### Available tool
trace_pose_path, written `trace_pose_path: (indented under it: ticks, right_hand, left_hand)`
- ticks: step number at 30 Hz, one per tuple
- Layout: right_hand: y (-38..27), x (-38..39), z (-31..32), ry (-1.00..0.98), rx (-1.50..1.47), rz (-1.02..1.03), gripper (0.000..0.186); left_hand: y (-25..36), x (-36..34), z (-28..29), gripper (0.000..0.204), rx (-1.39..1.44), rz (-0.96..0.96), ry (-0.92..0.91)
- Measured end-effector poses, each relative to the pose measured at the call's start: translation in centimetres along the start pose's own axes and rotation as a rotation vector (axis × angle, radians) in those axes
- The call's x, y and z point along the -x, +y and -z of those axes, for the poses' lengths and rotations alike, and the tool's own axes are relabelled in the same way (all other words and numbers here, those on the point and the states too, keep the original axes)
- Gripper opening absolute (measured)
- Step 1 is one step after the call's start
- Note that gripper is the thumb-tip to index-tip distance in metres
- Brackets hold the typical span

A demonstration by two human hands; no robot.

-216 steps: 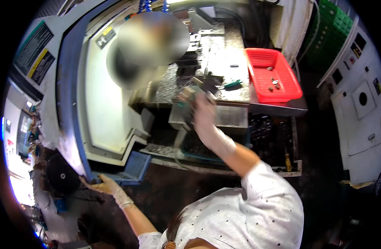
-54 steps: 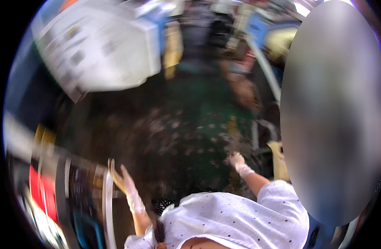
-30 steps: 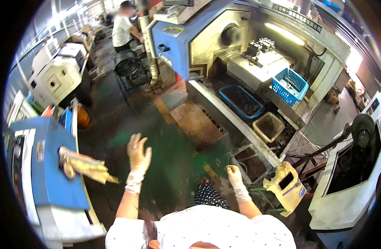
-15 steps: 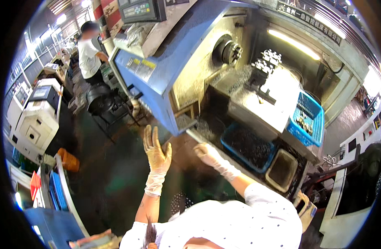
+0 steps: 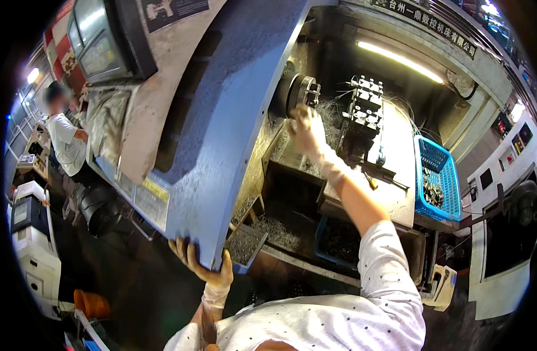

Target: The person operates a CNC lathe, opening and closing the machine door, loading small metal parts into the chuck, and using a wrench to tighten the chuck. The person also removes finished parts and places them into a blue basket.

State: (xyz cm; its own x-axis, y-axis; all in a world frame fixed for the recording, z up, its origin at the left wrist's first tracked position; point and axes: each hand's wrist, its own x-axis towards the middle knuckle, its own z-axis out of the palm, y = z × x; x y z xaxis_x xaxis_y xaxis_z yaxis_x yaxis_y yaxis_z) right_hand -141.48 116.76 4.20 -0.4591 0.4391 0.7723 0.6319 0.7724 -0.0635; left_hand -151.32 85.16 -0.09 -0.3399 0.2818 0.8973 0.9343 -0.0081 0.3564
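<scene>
Inside the lathe, my right hand [image 5: 308, 131] is closed, fingers curled, just below and in front of the round chuck [image 5: 302, 95]. Any object in those fingers is too hidden to name. My left hand [image 5: 207, 268], in a pale stained glove like the right, grips the lower corner of the lathe's blue housing [image 5: 213, 193], thumb on one side and fingers on the other. Right of the chuck stands a tool holder block [image 5: 365, 108], with thin metal strands of swarf around it.
A blue plastic basket [image 5: 425, 205] holding small metal parts stands on the right of the machine bed [image 5: 400, 196]. Below it sits a blue-rimmed tray [image 5: 322, 240] of dark chips. A person [image 5: 66, 137] stands at the far left near a black round-topped stand [image 5: 98, 209]. An orange bucket [image 5: 93, 304] is lower left.
My right hand has reached forward and up into the lathe to the chuck. My left hand has taken hold of the housing's lower corner. The view has moved nearer the machine.
</scene>
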Motion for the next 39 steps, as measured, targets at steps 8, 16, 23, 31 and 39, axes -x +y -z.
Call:
trace_pose_path:
  ticks: [8,16,23,31,39]
  right_hand:
    - [9.7,-8.7,-5.9,-0.049,0.187,0.192,0.030]
    - [9.1,-11.1,-2.5,-0.357,0.425,0.274,0.035]
    - [8.5,-11.4,-1.3,-0.451,0.582,0.617,0.039]
    - [9.4,-10.6,-4.4,-0.306,0.496,0.327,0.025]
    - [10.2,-10.7,-4.3,-0.229,0.488,0.559,0.023]
  left_hand:
    - [0.6,0.5,1.0,0.057,-0.115,0.123,-0.085]
    - [1.4,0.4,1.4,0.056,-0.202,0.193,-0.081]
    - [-0.6,4.6,2.2,0.054,-0.154,0.321,0.019]
    - [1.1,0.6,0.8,0.056,-0.141,0.174,-0.025]
    - [1.0,0.9,1.0,0.056,-0.157,0.155,-0.023]
